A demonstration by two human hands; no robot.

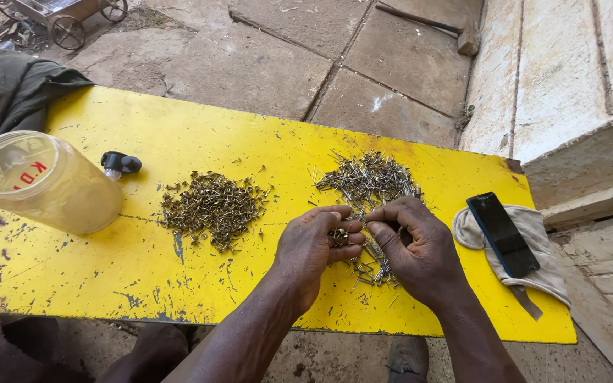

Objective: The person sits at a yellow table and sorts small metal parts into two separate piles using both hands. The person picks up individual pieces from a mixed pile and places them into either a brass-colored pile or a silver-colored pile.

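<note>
Currently, the left hand (313, 245) is cupped closed around a small cluster of short nails (340, 237). At 3 o'clock from it, touching fingertips, the right hand (416, 245) pinches nails drawn from the long-nail pile (367, 181) at 12 o'clock. Both hands work above the yellow board (72, 269). The short-nail pile (211, 206) lies at 10 o'clock; the plastic jar (44, 181) lies farther out at 9 o'clock.

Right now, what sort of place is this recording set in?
Probably an outdoor yard workspace: a worn yellow board over cracked stone paving, beside a pale wall, with a small wheeled cart nearby.
</note>
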